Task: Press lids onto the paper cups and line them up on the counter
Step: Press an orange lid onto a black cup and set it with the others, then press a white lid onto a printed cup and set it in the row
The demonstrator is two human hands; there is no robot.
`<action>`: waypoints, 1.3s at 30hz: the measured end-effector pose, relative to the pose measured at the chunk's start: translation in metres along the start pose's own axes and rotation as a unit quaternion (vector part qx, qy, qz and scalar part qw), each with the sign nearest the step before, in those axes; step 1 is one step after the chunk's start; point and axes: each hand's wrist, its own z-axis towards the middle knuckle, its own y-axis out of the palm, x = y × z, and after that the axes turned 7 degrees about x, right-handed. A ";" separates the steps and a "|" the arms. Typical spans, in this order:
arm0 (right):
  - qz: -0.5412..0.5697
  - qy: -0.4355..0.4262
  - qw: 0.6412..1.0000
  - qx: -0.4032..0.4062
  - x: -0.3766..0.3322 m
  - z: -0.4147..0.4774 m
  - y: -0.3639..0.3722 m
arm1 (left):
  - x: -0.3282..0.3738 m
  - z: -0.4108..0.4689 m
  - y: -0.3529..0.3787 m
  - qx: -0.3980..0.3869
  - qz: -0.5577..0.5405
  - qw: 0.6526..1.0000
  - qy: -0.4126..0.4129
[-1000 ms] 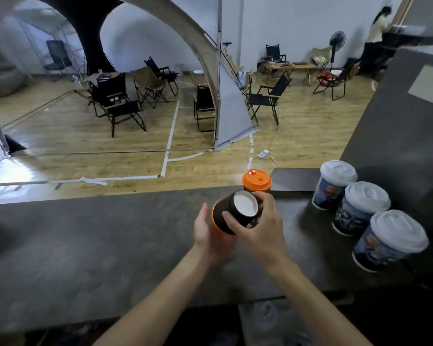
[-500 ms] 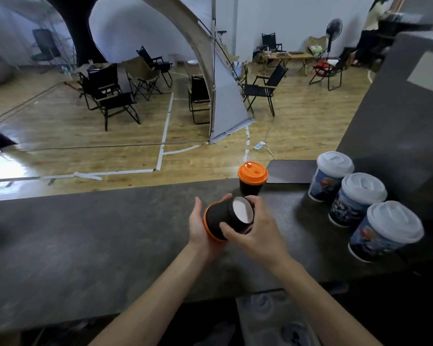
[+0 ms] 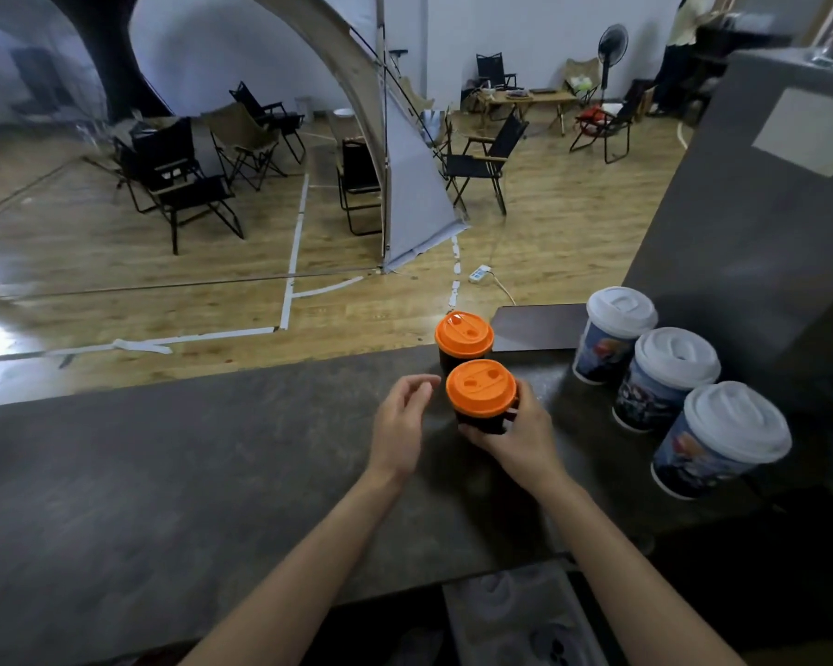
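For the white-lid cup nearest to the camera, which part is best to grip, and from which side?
Grip the printed paper wall of the nearest white-lid cup, below the lid, coming from its left, probably. It stands upright, open counter lies that side, and another cup crowds it behind.

Two cups (image 3: pixel 472 367) mid-counter (image 3: pixel 164 473); three (image 3: pixel 674 386), seemingly aligned, right.
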 end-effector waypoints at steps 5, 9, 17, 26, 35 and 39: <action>-0.005 0.029 0.999 0.013 0.010 0.009 0.007 | -0.033 -0.007 -0.008 -0.001 0.025 1.000 0.000; 0.005 0.048 0.999 0.011 0.015 -0.008 0.006 | -0.051 -0.012 -0.018 0.014 0.020 1.000 -0.013; 0.136 0.076 0.988 0.010 -0.006 -0.092 0.015 | -0.057 -0.034 -0.058 0.063 0.017 0.998 -0.026; 0.256 -0.060 0.940 -0.219 -0.118 -0.098 0.121 | -0.014 -0.100 -0.181 0.291 0.043 0.956 -0.007; 0.214 -0.192 0.886 -0.363 -0.224 -0.161 0.227 | 0.022 -0.171 -0.355 0.483 0.132 0.866 0.000; 0.192 -0.229 0.875 -0.382 -0.262 -0.175 0.282 | 0.018 -0.178 -0.429 0.534 0.212 0.819 -0.005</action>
